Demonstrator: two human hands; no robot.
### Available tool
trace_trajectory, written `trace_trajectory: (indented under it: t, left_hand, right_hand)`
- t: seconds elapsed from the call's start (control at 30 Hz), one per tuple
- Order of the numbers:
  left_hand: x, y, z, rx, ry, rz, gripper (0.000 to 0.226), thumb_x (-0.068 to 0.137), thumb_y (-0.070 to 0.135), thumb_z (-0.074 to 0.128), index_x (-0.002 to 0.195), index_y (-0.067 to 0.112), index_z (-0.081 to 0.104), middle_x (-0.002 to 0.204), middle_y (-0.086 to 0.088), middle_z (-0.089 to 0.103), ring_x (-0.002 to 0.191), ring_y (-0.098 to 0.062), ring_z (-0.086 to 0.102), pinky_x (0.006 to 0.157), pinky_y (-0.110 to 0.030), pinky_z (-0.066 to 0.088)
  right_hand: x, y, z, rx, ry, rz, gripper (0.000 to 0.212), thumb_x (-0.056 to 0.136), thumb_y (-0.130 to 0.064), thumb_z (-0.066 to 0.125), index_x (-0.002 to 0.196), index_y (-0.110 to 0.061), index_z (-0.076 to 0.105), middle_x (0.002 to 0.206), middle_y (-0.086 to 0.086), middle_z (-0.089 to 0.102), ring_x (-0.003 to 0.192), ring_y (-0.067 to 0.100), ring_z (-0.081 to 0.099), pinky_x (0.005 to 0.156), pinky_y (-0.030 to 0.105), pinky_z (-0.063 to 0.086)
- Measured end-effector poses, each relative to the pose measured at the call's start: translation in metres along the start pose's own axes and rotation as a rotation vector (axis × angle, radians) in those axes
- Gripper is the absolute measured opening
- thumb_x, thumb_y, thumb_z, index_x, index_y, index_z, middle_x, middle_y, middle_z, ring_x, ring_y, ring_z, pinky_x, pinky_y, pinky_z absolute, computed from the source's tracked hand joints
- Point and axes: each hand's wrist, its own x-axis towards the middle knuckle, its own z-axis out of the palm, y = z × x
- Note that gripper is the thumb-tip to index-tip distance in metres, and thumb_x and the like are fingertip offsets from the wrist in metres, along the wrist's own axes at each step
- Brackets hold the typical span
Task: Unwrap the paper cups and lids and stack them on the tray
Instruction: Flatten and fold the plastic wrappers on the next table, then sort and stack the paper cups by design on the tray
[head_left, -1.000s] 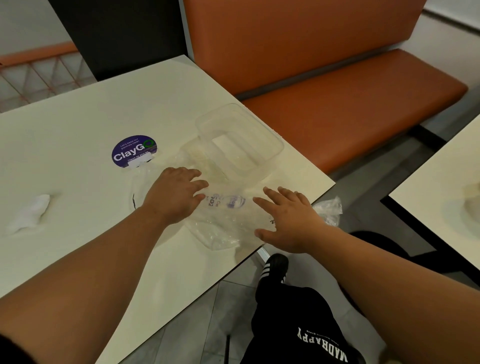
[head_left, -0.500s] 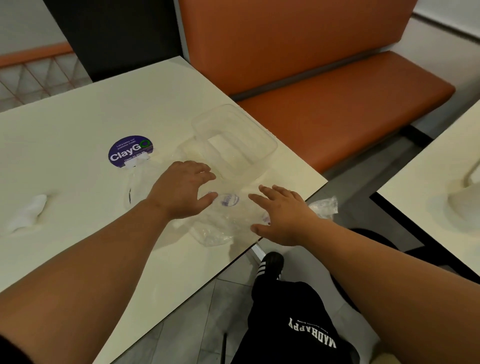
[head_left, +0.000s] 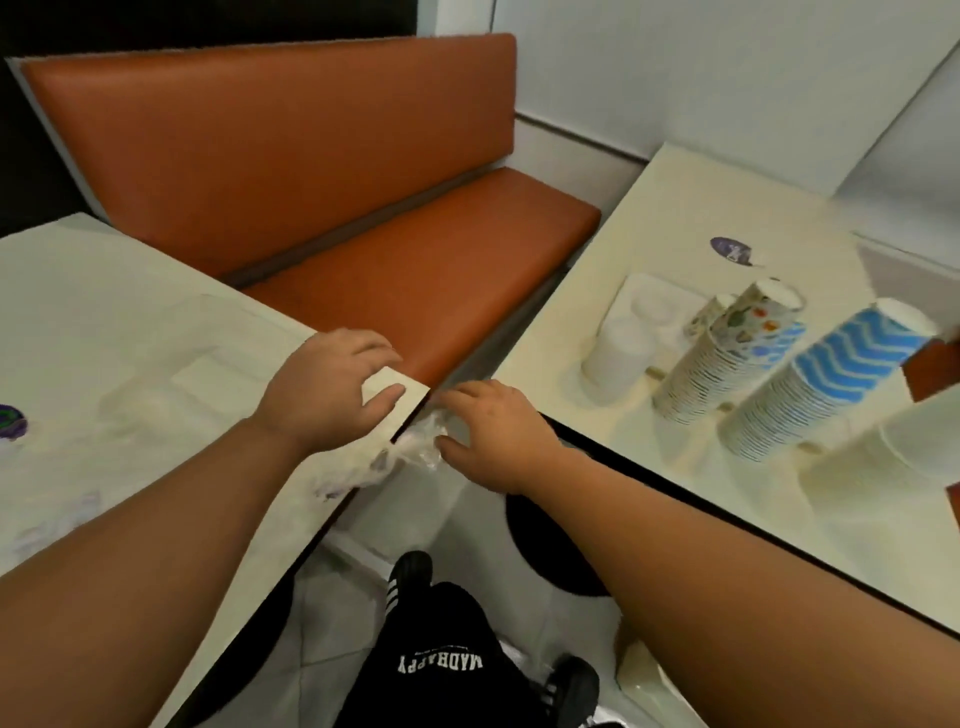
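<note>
Clear plastic wrap (head_left: 423, 447) lies crumpled at the corner of the left table (head_left: 104, 291) and hangs over its edge. My left hand (head_left: 327, 395) hovers over that corner, fingers loosely spread and holding nothing. My right hand (head_left: 493, 436) is just off the edge, its fingertips and thumb touching the hanging wrap. On the right table (head_left: 649, 218) stand a patterned cup stack (head_left: 727, 358), a blue chevron cup stack (head_left: 826, 384) and a white stack of lids (head_left: 618, 348). A white tray (head_left: 649, 288) lies behind them.
An orange bench (head_left: 415, 260) runs behind both tables. More white stacked items (head_left: 883, 467) stand at the right table's near edge. A blurred clear container (head_left: 208, 374) sits on the left table. My leg and shoes (head_left: 441, 665) fill the gap below.
The view has swung right, bringing the right table and its cup stacks into sight. Both hands have left the flattened wrap and shifted to the table's corner and the hanging wrap.
</note>
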Motion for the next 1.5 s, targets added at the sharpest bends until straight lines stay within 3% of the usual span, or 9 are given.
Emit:
trace_trajectory:
  t: [0.13, 0.43, 0.67, 0.87, 1.07, 1.2, 1.27, 1.37, 1.5]
  left_hand:
    - [0.035, 0.060, 0.001, -0.027, 0.028, 0.175, 0.037, 0.086, 0.041, 0.057, 0.110, 0.016, 0.072, 0.113, -0.002, 0.069, 0.098, -0.024, 0.064, 0.083, -0.036, 0.049]
    - [0.091, 0.207, 0.009, -0.227, 0.000, 0.434, 0.047, 0.087, 0.048, 0.046, 0.108, 0.016, 0.073, 0.112, 0.000, 0.070, 0.101, -0.022, 0.065, 0.090, -0.031, 0.046]
    - [0.117, 0.322, 0.003, -0.484, -0.009, 0.535, 0.032, 0.087, 0.030, 0.067, 0.112, 0.011, 0.071, 0.117, -0.004, 0.066, 0.108, -0.023, 0.060, 0.094, -0.027, 0.043]
    - [0.135, 0.381, 0.001, -0.557, -0.106, 0.671, 0.032, 0.091, 0.029, 0.065, 0.120, 0.016, 0.066, 0.126, 0.004, 0.059, 0.116, -0.013, 0.053, 0.092, -0.014, 0.031]
    - [0.169, 0.448, -0.007, -0.482, -0.165, 0.780, 0.039, 0.093, 0.029, 0.062, 0.130, 0.017, 0.059, 0.140, 0.001, 0.048, 0.124, -0.016, 0.047, 0.098, -0.020, 0.032]
    - [0.206, 0.490, -0.002, -0.125, -0.304, 0.740, 0.062, 0.090, 0.038, 0.062, 0.146, 0.025, 0.038, 0.145, -0.005, 0.042, 0.129, -0.026, 0.045, 0.100, -0.037, 0.041]
    - [0.219, 0.505, 0.001, -0.001, -0.408, 0.723, 0.064, 0.090, 0.037, 0.063, 0.147, 0.025, 0.036, 0.139, -0.007, 0.048, 0.122, -0.027, 0.050, 0.090, -0.036, 0.045]
    - [0.233, 0.527, 0.004, 0.019, -0.472, 0.746, 0.059, 0.087, 0.034, 0.068, 0.139, 0.023, 0.042, 0.129, -0.006, 0.055, 0.101, -0.022, 0.051, 0.074, -0.030, 0.043]
    - [0.246, 0.559, 0.006, -0.056, -0.503, 0.775, 0.055, 0.091, 0.040, 0.062, 0.140, 0.022, 0.044, 0.134, -0.005, 0.054, 0.111, -0.024, 0.053, 0.078, -0.028, 0.041]
  right_hand:
    - [-0.046, 0.053, -0.017, 0.043, 0.074, 0.154, 0.051, 0.089, -0.041, 0.052, 0.137, -0.023, 0.054, 0.137, 0.004, 0.057, 0.124, 0.027, 0.051, 0.106, 0.038, 0.038]
    - [-0.175, 0.157, -0.024, 0.208, 0.307, 0.541, 0.043, 0.093, -0.041, 0.056, 0.134, -0.027, 0.055, 0.136, -0.004, 0.057, 0.124, 0.017, 0.049, 0.104, 0.030, 0.035]
    - [-0.260, 0.210, -0.021, 0.362, 0.591, 0.903, 0.037, 0.091, -0.034, 0.064, 0.125, -0.019, 0.063, 0.120, -0.002, 0.066, 0.108, 0.017, 0.059, 0.094, 0.030, 0.044]
    - [-0.278, 0.243, -0.035, 0.504, 0.847, 1.191, 0.065, 0.083, -0.044, 0.072, 0.138, -0.019, 0.049, 0.127, 0.001, 0.062, 0.104, 0.017, 0.059, 0.089, 0.038, 0.051]
    - [-0.269, 0.278, -0.039, 0.589, 0.902, 1.224, 0.105, 0.069, -0.057, 0.080, 0.152, -0.025, 0.026, 0.150, -0.001, 0.043, 0.130, 0.022, 0.049, 0.104, 0.045, 0.047]
    - [-0.257, 0.304, -0.032, 0.670, 0.851, 1.107, 0.116, 0.059, -0.056, 0.087, 0.153, -0.028, 0.024, 0.156, -0.005, 0.035, 0.139, 0.019, 0.038, 0.112, 0.047, 0.038]
    - [-0.253, 0.313, -0.029, 0.756, 0.868, 1.026, 0.108, 0.058, -0.052, 0.089, 0.146, -0.029, 0.032, 0.146, -0.009, 0.046, 0.132, 0.017, 0.044, 0.106, 0.041, 0.043]
    - [-0.255, 0.326, -0.032, 0.852, 0.925, 0.960, 0.076, 0.064, -0.038, 0.089, 0.123, -0.040, 0.042, 0.112, -0.023, 0.057, 0.106, 0.011, 0.057, 0.081, 0.025, 0.047]
    - [-0.270, 0.353, -0.035, 0.924, 1.050, 0.907, 0.074, 0.058, -0.042, 0.088, 0.123, -0.036, 0.052, 0.117, -0.014, 0.065, 0.106, 0.011, 0.064, 0.087, 0.042, 0.056]
